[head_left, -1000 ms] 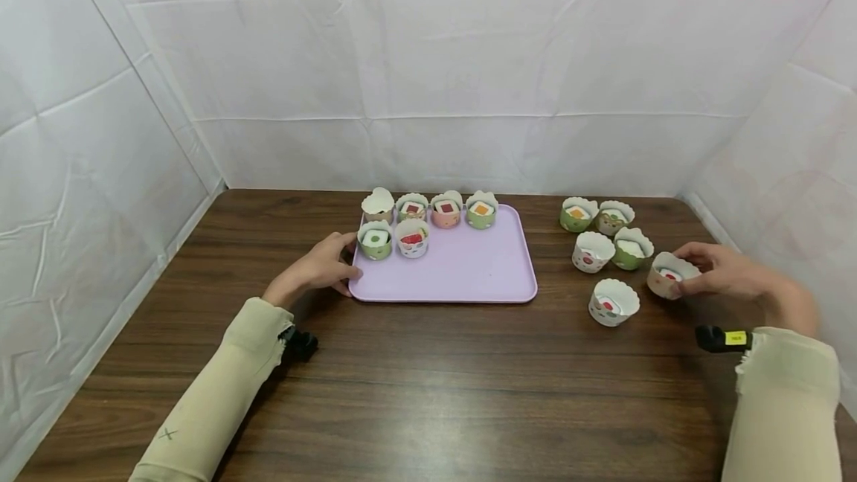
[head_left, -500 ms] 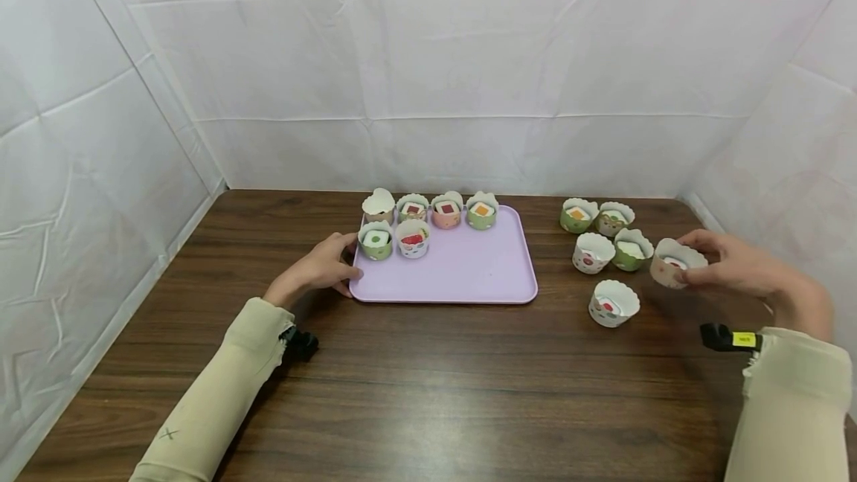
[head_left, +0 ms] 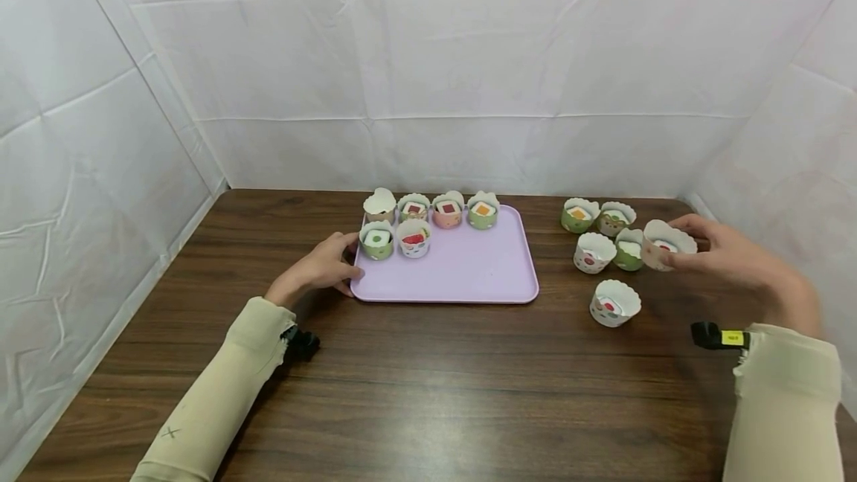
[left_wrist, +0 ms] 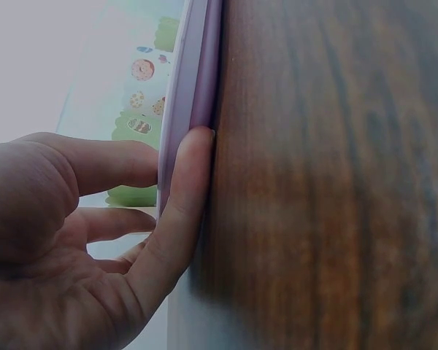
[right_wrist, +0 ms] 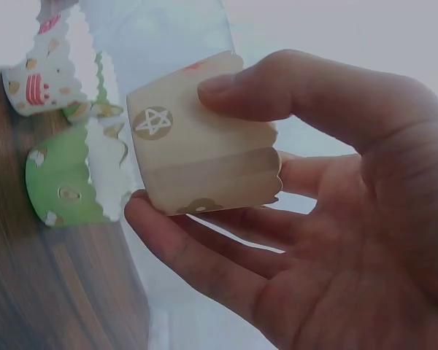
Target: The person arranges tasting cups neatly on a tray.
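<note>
A beige paper baking cup (head_left: 668, 244) with a white piece with a red mark inside is in my right hand (head_left: 733, 255). In the right wrist view my thumb (right_wrist: 241, 96) presses its side and the fingers support it from the opposite side; it is lifted above the table, beside a green paper cup (right_wrist: 66, 179). My left hand (head_left: 321, 270) holds the left edge of the lilac tray (head_left: 462, 277), its thumb and fingers at the rim (left_wrist: 186, 109) in the left wrist view. Several filled paper cups (head_left: 448, 210) stand on the tray's back and left part.
More paper cups stand to the tray's right: green ones (head_left: 577, 216) at the back, a white one (head_left: 591, 253) and another white one (head_left: 612, 303) nearer the front. The brown wooden table (head_left: 428, 385) meets white sheet walls (head_left: 469, 73) at the back and sides.
My right hand has raised the beige paper cup from beside the other cups and carried it slightly back and left. The left hand stays at the tray's edge.
</note>
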`<act>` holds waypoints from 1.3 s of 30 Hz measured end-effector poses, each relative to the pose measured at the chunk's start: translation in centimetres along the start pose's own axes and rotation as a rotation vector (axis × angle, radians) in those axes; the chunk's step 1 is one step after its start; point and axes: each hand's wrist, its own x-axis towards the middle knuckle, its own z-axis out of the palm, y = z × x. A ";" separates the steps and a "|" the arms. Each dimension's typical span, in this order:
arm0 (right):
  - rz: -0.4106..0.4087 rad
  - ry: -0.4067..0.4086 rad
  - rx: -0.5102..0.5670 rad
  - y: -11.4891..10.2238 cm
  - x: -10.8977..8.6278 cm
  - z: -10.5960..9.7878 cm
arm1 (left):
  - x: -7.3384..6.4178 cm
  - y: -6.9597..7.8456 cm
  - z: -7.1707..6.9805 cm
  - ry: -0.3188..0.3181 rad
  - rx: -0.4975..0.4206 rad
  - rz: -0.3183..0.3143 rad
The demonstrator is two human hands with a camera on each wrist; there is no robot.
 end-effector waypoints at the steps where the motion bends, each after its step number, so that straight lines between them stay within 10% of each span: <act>1: -0.010 0.010 0.002 -0.1 0.1 0.0 | 0.0 0.0 0.0 0.000 -0.001 0.000; 39: -0.188 0.012 -0.036 -6.9 4.6 5.0 | -0.1 0.3 0.0 -0.006 -0.010 0.006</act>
